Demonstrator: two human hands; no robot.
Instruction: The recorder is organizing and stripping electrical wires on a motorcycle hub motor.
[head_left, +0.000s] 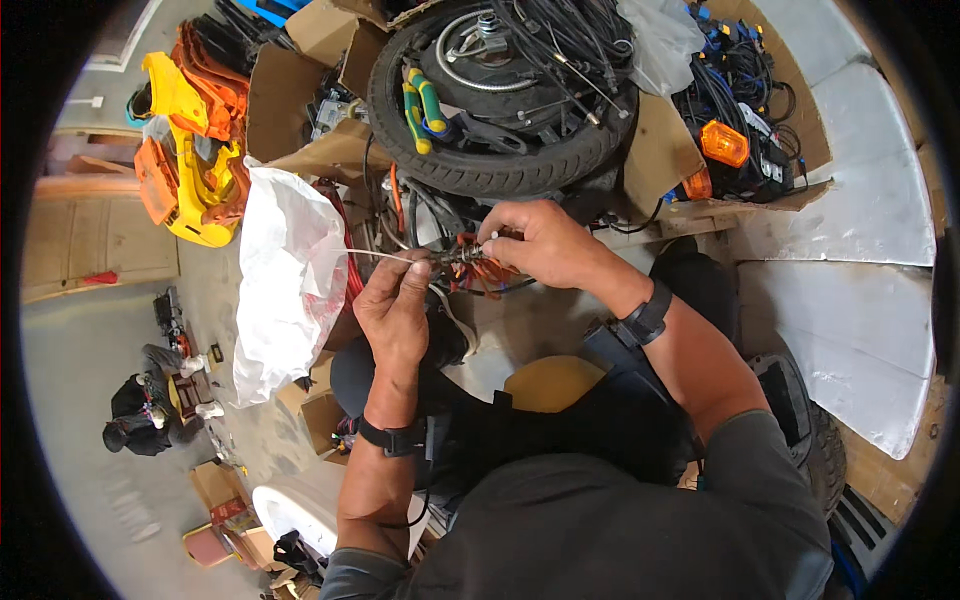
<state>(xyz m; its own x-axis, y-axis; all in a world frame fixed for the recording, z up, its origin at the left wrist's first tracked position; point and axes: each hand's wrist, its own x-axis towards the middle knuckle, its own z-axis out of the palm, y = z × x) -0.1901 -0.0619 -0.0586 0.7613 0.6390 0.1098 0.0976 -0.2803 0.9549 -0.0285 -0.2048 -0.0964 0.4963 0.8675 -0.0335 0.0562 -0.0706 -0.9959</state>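
My left hand (395, 305) pinches a small metal part with a coil-like look (460, 254) between thumb and fingers, at the centre of the view. A thin white strip (365, 252) runs left from these fingertips across a white plastic bag (285, 275). From the other side my right hand (540, 243) closes thumb and forefinger on the same part. A small pale tip (494, 235) shows at its fingertips. The part's exact kind is too small to make out. Red and orange wires lie just behind and below both hands.
Ahead lies a black tyre (500, 178) with cables and yellow-green-handled pliers (425, 105) on it. Cardboard boxes flank it, the right one holding wiring and an orange lamp (724, 143). Orange and yellow plastic panels (200, 190) stand left. Another person (150, 400) sits far left.
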